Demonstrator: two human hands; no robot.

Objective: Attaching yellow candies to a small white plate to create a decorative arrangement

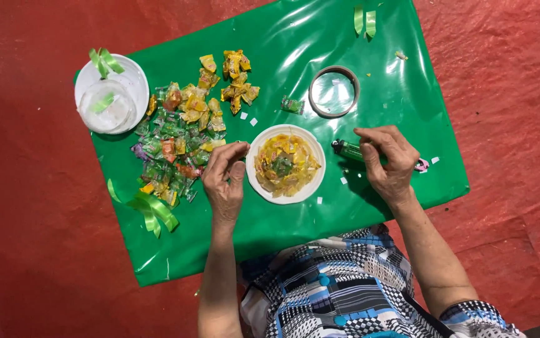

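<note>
Head view: round white plate (pixel 314 188) heaped with crinkly wrapped candies (pixel 284 164).

Tape roll (pixel 334 91), ribbon bow (pixel 151 211), stacked plates (pixel 111 94)

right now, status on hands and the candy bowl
Left hand open, fingertips at bowl rim. Right hand over green lighter. Bowl full of candy; loose pile beside left.
</note>
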